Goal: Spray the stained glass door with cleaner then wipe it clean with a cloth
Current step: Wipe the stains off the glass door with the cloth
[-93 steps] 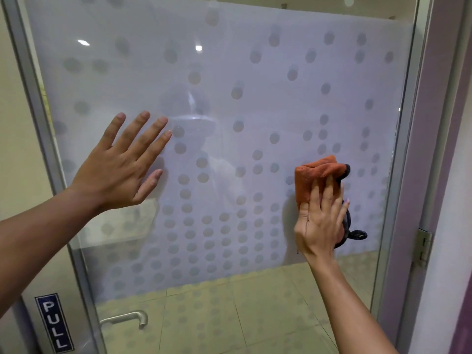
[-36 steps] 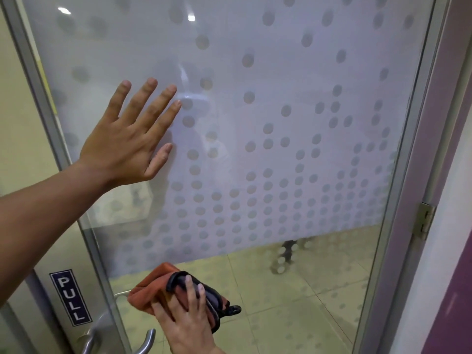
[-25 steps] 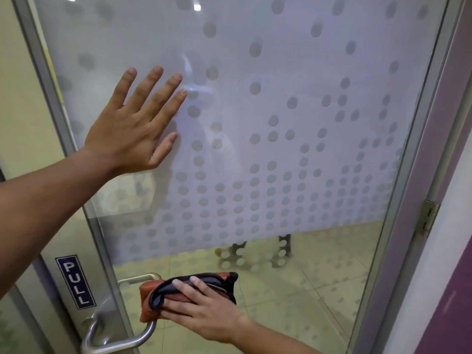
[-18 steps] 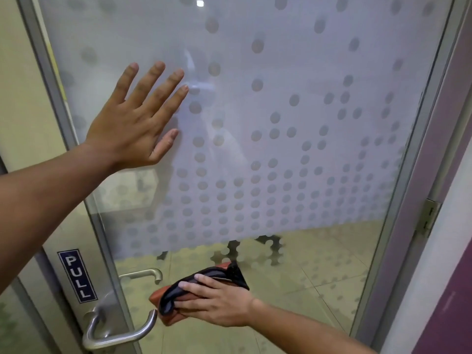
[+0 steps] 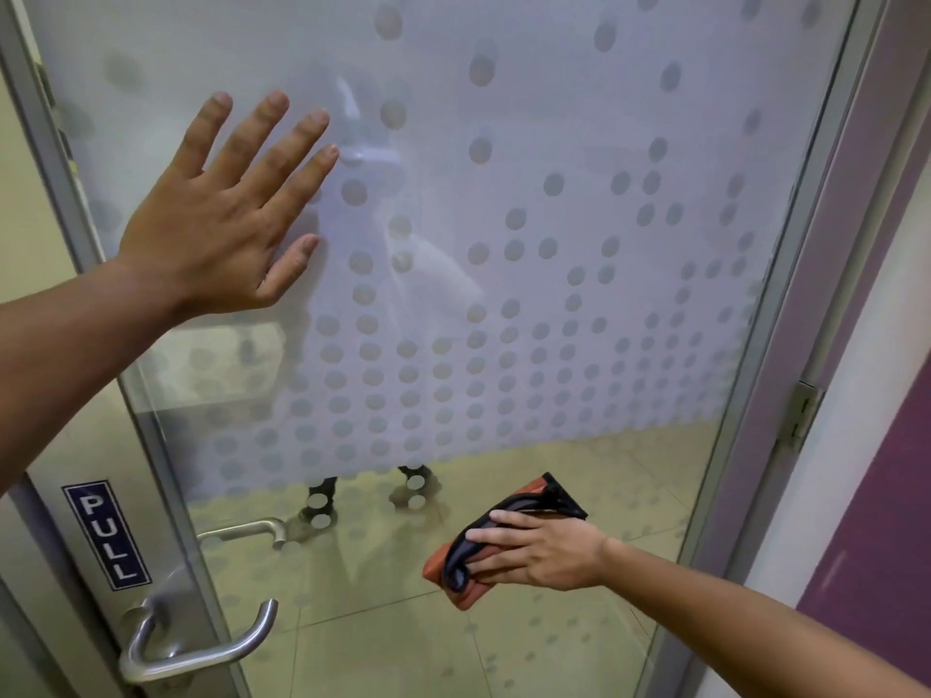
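The glass door [image 5: 554, 274] fills the view, frosted with a dot pattern above and clear below. My left hand [image 5: 221, 214] lies flat on the frosted glass at upper left, fingers spread and straight. Low on the clear part, right of centre, my right hand [image 5: 534, 549] presses an orange cloth with black trim [image 5: 471, 551] against the glass, fingers laid over it. No spray bottle is in view.
A metal lever handle [image 5: 196, 647] and a blue PULL sign [image 5: 108, 534] sit on the door's left frame. The door's right frame [image 5: 766, 345] meets a hinge [image 5: 801, 415] and a purple and white wall [image 5: 866, 496]. Tiled floor shows through the clear glass.
My right hand has slid the cloth rightward along the lower clear glass, away from the handle. My left hand stays flat in the same place on the frosted glass.
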`<state>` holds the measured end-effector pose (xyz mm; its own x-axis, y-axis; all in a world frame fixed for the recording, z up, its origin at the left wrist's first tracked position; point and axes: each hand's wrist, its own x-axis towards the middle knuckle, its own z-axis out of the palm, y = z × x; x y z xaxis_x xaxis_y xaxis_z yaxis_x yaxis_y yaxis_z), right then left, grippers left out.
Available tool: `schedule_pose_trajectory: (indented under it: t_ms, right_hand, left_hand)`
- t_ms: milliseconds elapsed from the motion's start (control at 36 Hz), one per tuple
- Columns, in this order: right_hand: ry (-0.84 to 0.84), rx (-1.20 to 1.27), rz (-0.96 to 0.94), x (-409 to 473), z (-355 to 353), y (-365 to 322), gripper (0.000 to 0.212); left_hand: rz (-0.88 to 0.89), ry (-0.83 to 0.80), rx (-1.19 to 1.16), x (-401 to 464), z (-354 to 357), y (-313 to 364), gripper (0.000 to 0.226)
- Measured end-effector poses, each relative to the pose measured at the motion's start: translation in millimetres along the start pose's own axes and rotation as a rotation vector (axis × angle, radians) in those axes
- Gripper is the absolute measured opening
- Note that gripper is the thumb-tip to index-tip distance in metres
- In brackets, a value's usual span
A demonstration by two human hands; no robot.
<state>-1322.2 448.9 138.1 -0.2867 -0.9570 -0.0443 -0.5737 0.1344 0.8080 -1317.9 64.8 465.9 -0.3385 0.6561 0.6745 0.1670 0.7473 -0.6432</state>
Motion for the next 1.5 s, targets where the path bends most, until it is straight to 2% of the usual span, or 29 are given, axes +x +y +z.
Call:
schedule_pose_trajectory:
  t_ms: [306, 417, 556, 750, 861, 1028, 1111, 1250, 1500]
  right_hand:
    - [-0.045, -0.036, 0.193, -71, -6, 30, 0.046]
    - [-0.090, -0.052, 0.258, -90, -15, 42, 0.052]
    - [-0.141, -0.065, 0.349, -96, -30, 57, 0.072]
    - [-0.084, -0.102, 0.560, -88, -45, 75, 0.065]
    - [0.029, -0.051, 0.664, -79, -54, 91, 0.060]
    - [0.258, -0.057, 0.818, -64, -71, 118, 0.068]
    - [0.359, -0.042, 0.903, -54, -85, 136, 0.064]
    - [0.504, 0.013, 1.048, -32, -119, 175, 0.079]
    - [0.785, 0.147, 1.242, -7, -172, 270, 0.073]
  left_hand:
    - [0.014, 0.068, 0.015, 1, 2, 0, 0.073]
    - [0.026, 0.109, 0.025, 0, 6, 0, 0.073]
    - [0.030, 0.130, 0.010, 1, 7, 0, 0.073]
    - [0.029, 0.120, 0.026, 1, 6, 0, 0.074]
    - [0.028, 0.117, 0.046, 1, 4, 1, 0.073]
    - [0.016, 0.099, 0.065, 1, 1, 2, 0.073]
    - [0.012, 0.084, 0.094, 2, 0, 2, 0.072]
    - [0.005, 0.054, 0.113, 2, -2, 2, 0.071]
    - [0.002, 0.051, 0.110, 1, -1, 0, 0.070]
